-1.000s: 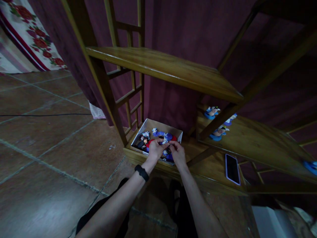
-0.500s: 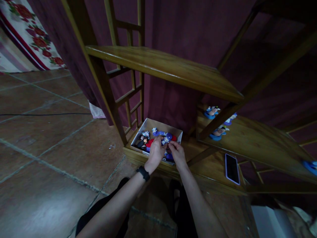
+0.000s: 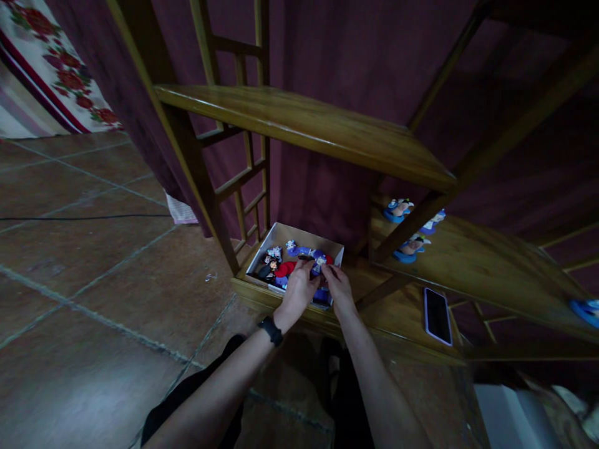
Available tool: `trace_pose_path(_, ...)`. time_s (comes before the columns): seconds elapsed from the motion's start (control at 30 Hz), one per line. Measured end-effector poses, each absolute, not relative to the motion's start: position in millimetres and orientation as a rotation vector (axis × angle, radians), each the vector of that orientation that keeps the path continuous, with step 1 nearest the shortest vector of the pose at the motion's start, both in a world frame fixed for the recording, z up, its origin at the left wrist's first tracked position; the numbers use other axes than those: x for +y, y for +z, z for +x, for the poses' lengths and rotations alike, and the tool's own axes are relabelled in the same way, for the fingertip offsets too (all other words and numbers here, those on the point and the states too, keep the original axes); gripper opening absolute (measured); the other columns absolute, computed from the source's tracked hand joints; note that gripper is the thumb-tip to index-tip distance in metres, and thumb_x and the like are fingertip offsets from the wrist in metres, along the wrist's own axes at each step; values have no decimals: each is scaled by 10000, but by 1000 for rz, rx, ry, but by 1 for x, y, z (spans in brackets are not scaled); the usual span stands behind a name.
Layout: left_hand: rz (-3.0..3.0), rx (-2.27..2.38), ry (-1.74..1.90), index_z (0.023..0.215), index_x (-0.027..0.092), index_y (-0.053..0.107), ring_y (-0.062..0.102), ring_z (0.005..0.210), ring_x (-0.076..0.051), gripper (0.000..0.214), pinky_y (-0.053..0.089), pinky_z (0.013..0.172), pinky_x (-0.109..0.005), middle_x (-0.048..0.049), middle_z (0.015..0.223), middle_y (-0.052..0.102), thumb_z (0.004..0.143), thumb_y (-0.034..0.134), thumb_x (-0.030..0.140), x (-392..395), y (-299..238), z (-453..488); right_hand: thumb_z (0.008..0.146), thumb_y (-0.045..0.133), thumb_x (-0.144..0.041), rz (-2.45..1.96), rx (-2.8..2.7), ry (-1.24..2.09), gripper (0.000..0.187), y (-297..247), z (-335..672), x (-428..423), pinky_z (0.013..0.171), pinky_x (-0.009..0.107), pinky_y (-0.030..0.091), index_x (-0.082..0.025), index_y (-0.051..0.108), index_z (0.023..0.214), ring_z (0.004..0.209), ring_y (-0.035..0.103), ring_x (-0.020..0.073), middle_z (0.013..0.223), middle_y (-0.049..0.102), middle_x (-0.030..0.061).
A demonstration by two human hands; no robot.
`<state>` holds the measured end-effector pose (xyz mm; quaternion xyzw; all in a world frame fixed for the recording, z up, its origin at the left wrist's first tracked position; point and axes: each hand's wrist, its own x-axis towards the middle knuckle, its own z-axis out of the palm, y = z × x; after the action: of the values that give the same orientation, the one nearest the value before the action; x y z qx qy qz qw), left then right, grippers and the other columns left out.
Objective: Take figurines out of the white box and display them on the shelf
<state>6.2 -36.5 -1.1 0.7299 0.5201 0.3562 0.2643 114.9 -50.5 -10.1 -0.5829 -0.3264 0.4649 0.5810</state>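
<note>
A shallow white cardboard box (image 3: 333, 244) sits on the low wooden shelf, with several small toy figurines inside in red, black, white and purple. Over it, both hands meet around a purple-and-white figurine (image 3: 319, 260). My left hand (image 3: 300, 288), with a black band on the wrist, has its fingers closed at the figurine's left side. On the other side, my right hand (image 3: 337, 288) pinches it with bent fingers. The hands partly hide the figurine's lower part and the box's near right corner. A red-and-black figurine (image 3: 283, 269) lies left of my left hand.
Above the box juts a wooden shelf board (image 3: 299, 121). To the right, several blue-based figurines stand on another shelf (image 3: 486, 268), behind a slanting post. A phone (image 3: 438, 315) lies on the lower board. A black cable (image 3: 84, 217) crosses the tiled floor.
The purple-and-white figurine has shifted slightly right and turned between my hands. A dark part now shows beside my left fingertips. The box has stayed in place.
</note>
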Motion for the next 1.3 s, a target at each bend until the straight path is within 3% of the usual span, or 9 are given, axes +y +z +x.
trace_pose_path(0.17, 2027, 1393, 954, 1153, 157, 562, 599, 884, -204, 414, 490, 807, -314, -91, 1029, 569, 739, 587, 169, -41, 0, 9, 645, 642, -514, -1430, -761, 1034, 337, -10, 116, -49, 596, 241, 430, -221, 646, 810, 652, 570, 135, 721, 651, -22)
trace_pose_path(0.47, 1980, 1389, 1002, 1125, 154, 578, 599, 817, -172, 408, 497, 757, -285, -86, 1023, 564, 720, 619, 169, -39, -2, 10, 621, 681, -447, -1416, -807, 1011, 272, -8, 118, -50, 542, 222, 378, -202, 575, 673, 555, 486, 100, 597, 560, -58)
trace_pose_path(0.63, 1962, 1406, 1017, 1101, 146, 585, 586, 768, -160, 390, 496, 730, -289, -81, 989, 568, 714, 630, 167, -37, -1, 8, 608, 685, -450, -1371, -780, 1065, 288, -3, 116, -51, 579, 229, 408, -207, 602, 739, 612, 534, 116, 670, 610, -38)
trace_pose_path(0.87, 1996, 1348, 1040, 1145, 165, 557, 581, 890, -194, 454, 484, 796, -309, -78, 1017, 555, 701, 653, 167, -45, -2, 12, 635, 643, -521, -1490, -762, 977, 363, -2, 121, -52, 645, 253, 434, -216, 644, 832, 755, 590, 166, 808, 671, 4)
trace_pose_path(1.1, 1902, 1404, 1020, 1077, 137, 608, 584, 780, -176, 383, 493, 738, -305, -78, 936, 578, 696, 637, 175, -40, -1, 12, 624, 664, -440, -1426, -804, 1034, 259, -5, 119, -52, 551, 228, 382, -205, 581, 691, 569, 497, 107, 624, 574, -50)
trace_pose_path(1.3, 1745, 1397, 1063, 984, 136, 656, 588, 753, -157, 335, 489, 709, -283, -55, 859, 618, 650, 667, 153, -35, 0, 11, 624, 661, -427, -1409, -800, 1039, 251, -6, 119, -51, 580, 235, 423, -210, 613, 741, 602, 539, 120, 650, 607, -42)
